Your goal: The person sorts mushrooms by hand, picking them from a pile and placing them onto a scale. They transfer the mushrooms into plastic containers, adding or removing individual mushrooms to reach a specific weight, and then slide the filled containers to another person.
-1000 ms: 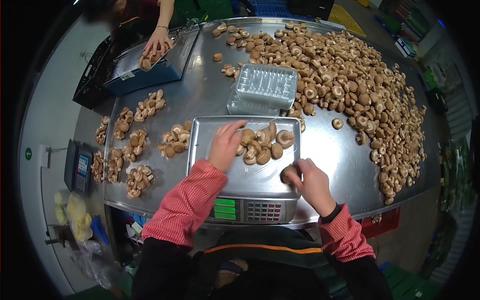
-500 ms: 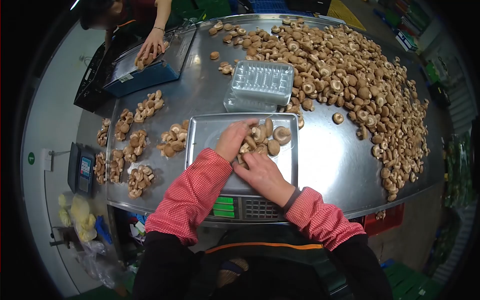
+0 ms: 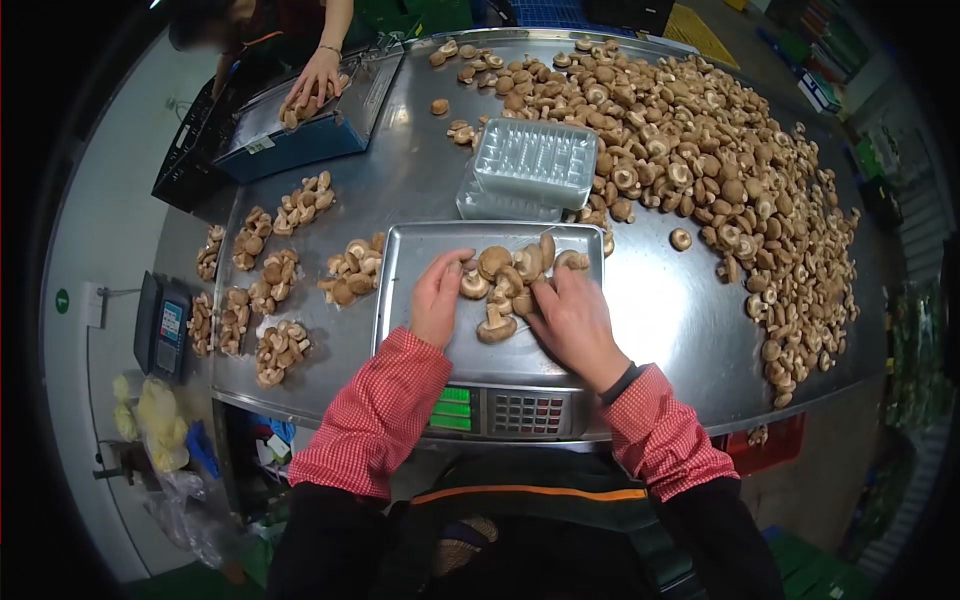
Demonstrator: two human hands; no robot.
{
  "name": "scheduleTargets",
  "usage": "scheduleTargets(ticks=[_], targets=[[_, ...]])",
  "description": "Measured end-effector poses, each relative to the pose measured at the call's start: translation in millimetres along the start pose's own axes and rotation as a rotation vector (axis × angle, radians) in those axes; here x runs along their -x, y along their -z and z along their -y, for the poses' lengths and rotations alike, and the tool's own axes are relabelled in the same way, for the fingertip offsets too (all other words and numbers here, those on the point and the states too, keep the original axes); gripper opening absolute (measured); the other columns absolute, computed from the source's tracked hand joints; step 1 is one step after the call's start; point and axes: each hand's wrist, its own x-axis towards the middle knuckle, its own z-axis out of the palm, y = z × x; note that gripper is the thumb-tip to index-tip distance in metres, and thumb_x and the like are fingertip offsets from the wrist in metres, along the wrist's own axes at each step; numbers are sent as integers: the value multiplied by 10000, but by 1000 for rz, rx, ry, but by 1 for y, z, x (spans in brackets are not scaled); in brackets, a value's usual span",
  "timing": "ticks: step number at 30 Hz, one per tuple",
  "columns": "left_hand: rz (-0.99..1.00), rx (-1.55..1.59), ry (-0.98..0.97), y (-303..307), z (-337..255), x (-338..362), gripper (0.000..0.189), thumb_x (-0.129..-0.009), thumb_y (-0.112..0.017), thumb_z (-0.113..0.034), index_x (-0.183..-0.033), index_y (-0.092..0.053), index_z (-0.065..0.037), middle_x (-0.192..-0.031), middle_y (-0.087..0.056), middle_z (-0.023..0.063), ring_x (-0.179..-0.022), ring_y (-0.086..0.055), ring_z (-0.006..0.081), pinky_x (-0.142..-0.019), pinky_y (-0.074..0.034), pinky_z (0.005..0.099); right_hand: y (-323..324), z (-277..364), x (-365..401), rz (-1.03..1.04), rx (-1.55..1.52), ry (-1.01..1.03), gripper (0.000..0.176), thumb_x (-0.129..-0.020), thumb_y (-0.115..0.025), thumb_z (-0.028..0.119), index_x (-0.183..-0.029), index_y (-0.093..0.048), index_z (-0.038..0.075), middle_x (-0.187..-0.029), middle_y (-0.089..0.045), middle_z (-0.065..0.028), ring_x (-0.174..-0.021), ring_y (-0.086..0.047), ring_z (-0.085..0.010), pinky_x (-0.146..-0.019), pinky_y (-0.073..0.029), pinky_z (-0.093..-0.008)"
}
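Observation:
Several brown shiitake mushrooms (image 3: 497,325) lie in a loose cluster on the metal pan (image 3: 420,243) of a scale. My left hand (image 3: 437,300) is at the cluster's left side, its fingers stretched out and touching a mushroom's edge. On the other side, my right hand (image 3: 577,325) rests with fingers apart and slightly curved against the mushrooms. Its fingertips are partly hidden among them, by a mushroom (image 3: 571,260) at the right. Neither hand visibly lifts anything. The scale's keypad (image 3: 530,414) and green display (image 3: 452,409) face me.
A large mushroom heap (image 3: 700,160) covers the table's right and back. Stacked clear plastic trays (image 3: 535,165) stand behind the scale. Small mushroom piles (image 3: 283,350) sit at left. Another person's hand (image 3: 318,78) holds mushrooms above a blue-sided box (image 3: 290,150). A second display unit (image 3: 165,325) stands at far left.
My hands have moved apart, left hand to the left and right hand to the right. The mushrooms they covered are now exposed and spread on the pan. The view has shifted slightly.

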Motion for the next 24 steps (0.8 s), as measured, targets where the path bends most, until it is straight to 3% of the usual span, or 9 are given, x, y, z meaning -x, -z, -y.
scheduleTargets(ticks=[6,9,10,14,17,18,20,23,24], targets=[[-79,-20,-100,-1,-20,12,253,-1032,-458,-143,-1164,-619,0,-1065,-646,81,-1029,-585,148,-928,-440,279,19,9,19,-114,-146,-95,361,-712,-787,184,-945,-546,50,-898,-546,-140,-854,-574,-317,-718,-448,-413],[-101,-84,-210,-12,-32,14,174,-961,-541,-69,-1055,-665,7,-979,-658,101,-941,-631,179,-831,-485,281,31,6,40,-1,-507,-418,381,-746,-800,191,-958,-525,36,-851,-570,-133,-793,-608,-282,-679,-477,-367],[-108,-95,-227,-18,-35,14,158,-947,-553,-63,-1026,-672,6,-942,-659,104,-905,-630,181,-803,-484,283,34,1,48,73,-652,-583,400,-767,-810,195,-993,-523,31,-759,-573,-90,-701,-609,-192,-621,-478,-301],[-11,-130,-303,-39,-58,20,154,-934,-562,-57,-1014,-678,3,-924,-660,100,-841,-624,182,-773,-483,297,38,-15,82,-68,-895,-705,358,-778,-810,162,-1009,-563,46,-714,-530,18,-662,-500,-58,-610,-447,-229],[149,-131,-350,-58,-74,29,161,-975,-515,-49,-1022,-654,16,-893,-630,73,-831,-585,140,-773,-454,253,53,-23,108,-155,-853,-726,310,-794,-793,146,-989,-578,38,-736,-526,36,-672,-477,-50,-617,-441,-216],[179,-68,-259,-66,-78,34,150,-968,-527,-40,-1023,-655,15,-878,-633,66,-828,-592,134,-772,-455,253,59,-27,121,-164,-841,-750,290,-809,-780,147,-994,-586,36,-764,-526,41,-688,-469,-49,-615,-424,-210],[230,-77,-262,-74,-78,37,146,-968,-531,-36,-1025,-654,17,-881,-634,64,-829,-596,133,-771,-456,253,76,-41,152,-107,-833,-836,281,-811,-777,145,-982,-583,37,-778,-521,40,-691,-459,-48,-608,-411,-206],[248,-51,-238,-84,-72,42,127,-925,-581,-40,-1001,-672,4,-826,-666,80,-785,-620,173,-743,-474,297,85,-74,237,-181,-970,-941,268,-811,-772,149,-956,-574,43,-780,-505,33,-679,-438,-50,-587,-394,-211],[256,-44,-218,-84,-70,44,126,-927,-579,-40,-1001,-672,4,-827,-666,80,-785,-618,173,-747,-473,298,98,-82,268,-118,-957,-993,247,-821,-754,131,-954,-561,51,-807,-552,21,-723,-501,-62,-620,-427,-220]])
